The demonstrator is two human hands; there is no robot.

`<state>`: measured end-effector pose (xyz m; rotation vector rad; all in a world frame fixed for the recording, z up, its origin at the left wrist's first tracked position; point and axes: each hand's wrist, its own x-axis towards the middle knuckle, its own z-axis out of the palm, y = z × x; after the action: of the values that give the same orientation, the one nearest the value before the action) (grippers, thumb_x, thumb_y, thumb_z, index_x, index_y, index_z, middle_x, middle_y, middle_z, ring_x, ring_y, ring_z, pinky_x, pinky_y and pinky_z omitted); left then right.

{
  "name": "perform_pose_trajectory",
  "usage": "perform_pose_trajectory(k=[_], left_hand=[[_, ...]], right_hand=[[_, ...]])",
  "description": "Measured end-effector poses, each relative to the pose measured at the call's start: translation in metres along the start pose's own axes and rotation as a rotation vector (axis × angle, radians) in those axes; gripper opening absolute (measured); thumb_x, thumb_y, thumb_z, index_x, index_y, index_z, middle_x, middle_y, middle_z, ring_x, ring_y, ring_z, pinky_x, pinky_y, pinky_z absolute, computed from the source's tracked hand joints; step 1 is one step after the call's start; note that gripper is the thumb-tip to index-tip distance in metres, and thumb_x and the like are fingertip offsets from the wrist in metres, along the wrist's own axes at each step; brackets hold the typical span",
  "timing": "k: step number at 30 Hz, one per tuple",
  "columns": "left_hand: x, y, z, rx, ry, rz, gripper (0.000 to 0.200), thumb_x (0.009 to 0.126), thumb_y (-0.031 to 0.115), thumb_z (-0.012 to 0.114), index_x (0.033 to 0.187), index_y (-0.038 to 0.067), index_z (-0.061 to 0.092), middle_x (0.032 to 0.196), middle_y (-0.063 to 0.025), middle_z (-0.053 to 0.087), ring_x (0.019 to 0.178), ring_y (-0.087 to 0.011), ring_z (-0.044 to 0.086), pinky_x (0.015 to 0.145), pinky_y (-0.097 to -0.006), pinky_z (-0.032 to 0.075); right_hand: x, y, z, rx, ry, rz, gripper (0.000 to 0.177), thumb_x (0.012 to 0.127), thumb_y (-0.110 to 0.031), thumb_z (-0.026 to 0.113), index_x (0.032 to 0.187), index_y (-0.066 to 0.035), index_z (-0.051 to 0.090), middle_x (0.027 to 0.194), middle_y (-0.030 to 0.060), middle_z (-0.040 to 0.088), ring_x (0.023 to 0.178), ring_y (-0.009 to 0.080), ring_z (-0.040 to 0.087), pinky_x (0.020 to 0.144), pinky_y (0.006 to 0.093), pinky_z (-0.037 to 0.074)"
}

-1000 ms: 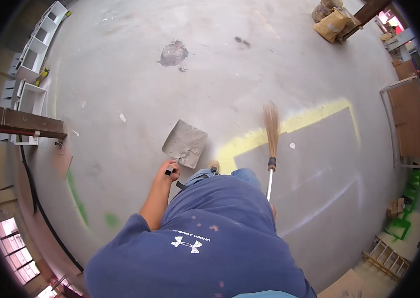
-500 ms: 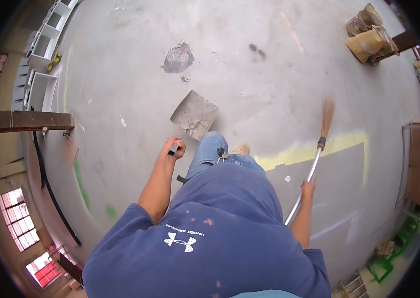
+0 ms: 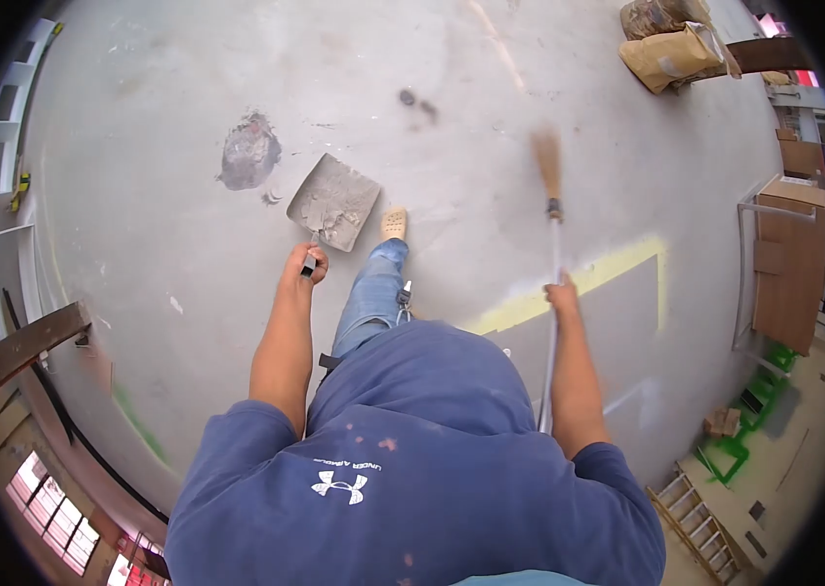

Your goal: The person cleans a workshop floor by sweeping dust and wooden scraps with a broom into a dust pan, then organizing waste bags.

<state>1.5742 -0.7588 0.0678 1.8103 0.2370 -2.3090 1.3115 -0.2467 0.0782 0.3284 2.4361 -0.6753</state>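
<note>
Wrapped round a short dark handle, my left hand grips a dustpan. Its square pan is grey and crusted, with pale grey debris in it, and it is held out in front of my left leg. On the other side, my right hand is closed on the silver pole of a broom. The broom's tan bristles point forward and look slightly blurred. Between the two, my foot in a beige clog is stepping forward.
A rough dark patch marks the grey floor left of the dustpan. Brown paper sacks stand at the far right by a post. Yellow paint edges a darker floor area. A wooden ladder and green metal frame are at right.
I have stepped forward and my view has turned; floor marks and sacks shift left. My left hand has moved forward with the dustpan, and the broom now points more straight ahead.
</note>
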Motion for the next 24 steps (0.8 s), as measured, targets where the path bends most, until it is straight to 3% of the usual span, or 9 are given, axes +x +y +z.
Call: perform_pose_trajectory(k=[2,4,8,10,13,16,18,20,24], left_hand=[[0.033,0.003,0.029,-0.005,-0.032,-0.029,0.016,0.082,0.003,0.045,0.071,0.007,0.034,0.048,0.0013,0.038,0.036,-0.0087,0.040,0.031,-0.0194,0.035],[0.057,-0.006,0.056,0.035,0.011,0.027,0.013,0.081,0.003,0.045,0.074,0.007,0.034,0.049,0.0008,0.039,0.037,-0.0093,0.040,0.032,-0.0205,0.036],[0.062,-0.006,0.111,0.003,0.075,0.023,0.013,0.079,0.003,0.046,0.075,0.007,0.034,0.050,0.0004,0.040,0.038,-0.0094,0.041,0.033,-0.0208,0.037],[0.057,-0.003,0.131,0.059,0.095,0.057,0.016,0.078,-0.002,0.049,0.075,0.004,0.035,0.056,-0.0035,0.040,0.039,-0.0114,0.042,0.034,-0.0206,0.035],[0.069,-0.001,0.134,0.018,0.117,0.026,0.015,0.078,-0.001,0.049,0.075,0.004,0.035,0.055,-0.0034,0.040,0.040,-0.0111,0.041,0.034,-0.0206,0.036],[0.068,0.002,0.150,0.045,0.180,0.006,0.016,0.079,-0.001,0.049,0.075,0.004,0.034,0.054,-0.0029,0.040,0.039,-0.0108,0.041,0.034,-0.0207,0.035],[0.071,-0.004,0.138,0.045,0.209,0.016,0.016,0.079,0.000,0.049,0.074,0.004,0.034,0.054,-0.0026,0.040,0.039,-0.0107,0.041,0.034,-0.0207,0.035],[0.076,0.002,0.144,0.086,0.186,0.002,0.016,0.080,0.001,0.049,0.074,0.005,0.034,0.053,-0.0020,0.039,0.038,-0.0106,0.040,0.033,-0.0208,0.036],[0.085,0.013,0.145,0.111,0.189,0.007,0.012,0.081,0.002,0.046,0.075,0.004,0.035,0.055,-0.0033,0.042,0.039,-0.0097,0.041,0.033,-0.0203,0.036]], right_hand=[[-0.014,-0.030,0.020,-0.210,-0.204,-0.029,0.070,0.065,-0.014,0.059,0.131,-0.004,0.039,0.101,0.0241,0.061,0.088,0.0336,0.062,0.078,0.0386,0.049],[-0.030,-0.015,0.035,-0.494,-0.204,-0.398,0.071,0.064,-0.012,0.059,0.131,-0.007,0.040,0.104,0.0221,0.060,0.092,0.0349,0.060,0.083,0.0398,0.047],[-0.110,-0.070,-0.019,-0.443,-0.511,-0.192,0.070,0.064,-0.010,0.057,0.132,-0.015,0.042,0.118,0.0207,0.054,0.110,0.0338,0.052,0.092,0.0369,0.042],[-0.134,-0.069,-0.050,-0.244,-0.496,-0.224,0.068,0.066,-0.006,0.057,0.132,-0.015,0.042,0.124,0.0194,0.050,0.116,0.0328,0.047,0.096,0.0349,0.039],[-0.147,-0.076,-0.087,-0.237,-0.447,-0.102,0.066,0.069,-0.004,0.057,0.132,-0.011,0.041,0.126,0.0181,0.050,0.118,0.0322,0.047,0.097,0.0344,0.038],[-0.114,-0.073,-0.121,-0.173,-0.349,0.005,0.065,0.071,-0.005,0.058,0.133,-0.007,0.039,0.127,0.0193,0.049,0.114,0.0303,0.050,0.094,0.0340,0.039],[-0.080,-0.065,-0.115,-0.159,-0.138,-0.030,0.067,0.071,-0.005,0.056,0.135,-0.006,0.036,0.109,0.0206,0.059,0.090,0.0250,0.060,0.079,0.0322,0.046],[-0.049,-0.118,-0.114,-0.113,-0.081,0.003,0.069,0.071,-0.002,0.051,0.137,-0.008,0.034,0.071,0.0062,0.055,0.054,0.0122,0.047,0.050,0.0261,0.042],[0.015,-0.147,-0.067,0.013,-0.092,-0.011,0.072,0.067,-0.005,0.053,0.137,-0.005,0.034,0.063,0.0055,0.051,0.051,0.0123,0.047,0.049,0.0277,0.041]])
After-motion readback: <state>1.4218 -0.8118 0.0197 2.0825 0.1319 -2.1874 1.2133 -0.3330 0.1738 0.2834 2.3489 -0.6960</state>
